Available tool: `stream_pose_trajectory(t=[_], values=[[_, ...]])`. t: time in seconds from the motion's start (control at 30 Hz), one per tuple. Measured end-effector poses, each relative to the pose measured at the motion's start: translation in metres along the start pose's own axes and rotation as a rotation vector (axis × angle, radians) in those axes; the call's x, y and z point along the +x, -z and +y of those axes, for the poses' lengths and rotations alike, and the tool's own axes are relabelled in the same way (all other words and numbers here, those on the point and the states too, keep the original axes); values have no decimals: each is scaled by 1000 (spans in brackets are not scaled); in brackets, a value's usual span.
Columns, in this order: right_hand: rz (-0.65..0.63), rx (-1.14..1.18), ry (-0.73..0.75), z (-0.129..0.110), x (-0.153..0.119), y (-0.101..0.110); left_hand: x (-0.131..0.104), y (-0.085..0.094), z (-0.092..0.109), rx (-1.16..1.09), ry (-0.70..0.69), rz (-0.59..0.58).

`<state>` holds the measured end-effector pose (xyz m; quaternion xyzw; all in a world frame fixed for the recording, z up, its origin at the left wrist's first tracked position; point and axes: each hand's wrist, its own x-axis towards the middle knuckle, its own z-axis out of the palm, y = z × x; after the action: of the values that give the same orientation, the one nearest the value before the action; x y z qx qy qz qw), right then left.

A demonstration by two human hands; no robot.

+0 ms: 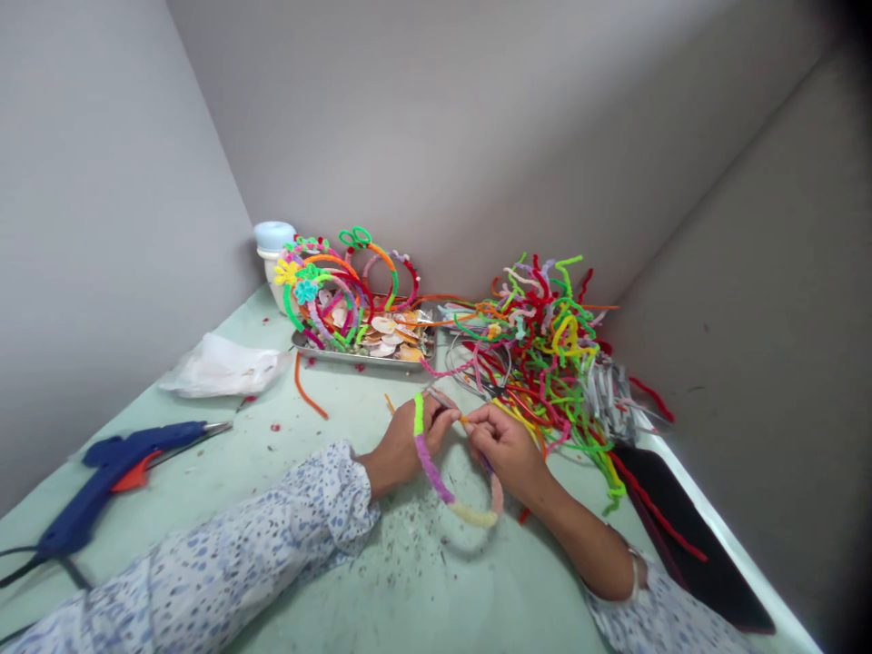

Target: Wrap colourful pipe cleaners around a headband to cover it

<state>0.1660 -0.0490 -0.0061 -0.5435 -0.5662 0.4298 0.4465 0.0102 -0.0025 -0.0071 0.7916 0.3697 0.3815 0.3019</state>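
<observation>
My left hand [403, 445] is closed on one end of a headband [433, 474] wrapped in bands of green, purple, cream and pink fuzzy pipe cleaner. The curve of the headband hangs down toward me between my hands. My right hand [508, 450] is closed, with thumb and finger pinching an orange pipe cleaner [464, 420] near my left fingertips. A grey stretch of the headband [441, 398] shows above my left fingers. Part of its other side is hidden behind my right hand.
A blue glue gun [113, 472] lies at left by a plastic bag [224, 365]. Behind are a metal tray [361, 361] of shells, finished headbands [327, 300] and a lidded white container [272, 263]. Tangled pipe cleaners [565, 363] heap at right, near a black flat object [708, 536].
</observation>
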Motion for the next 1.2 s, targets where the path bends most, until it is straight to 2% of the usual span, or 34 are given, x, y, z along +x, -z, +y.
stream_pose_trajectory(t=[0.17,0.5,0.77,1.07,1.2], values=[[20,-9,2,-1,0,1,1,1,1,-21,19,-34],[7,-6,5,-1,0,0,0,1,2,68,19,-22],[8,-23,8,-1,-1,1,2,1,3,-57,108,-65],[-21,-26,24,0,-1,2,2,2,3,-48,83,-68],[-37,59,-34,-1,0,3,1,1,3,-97,111,-30]])
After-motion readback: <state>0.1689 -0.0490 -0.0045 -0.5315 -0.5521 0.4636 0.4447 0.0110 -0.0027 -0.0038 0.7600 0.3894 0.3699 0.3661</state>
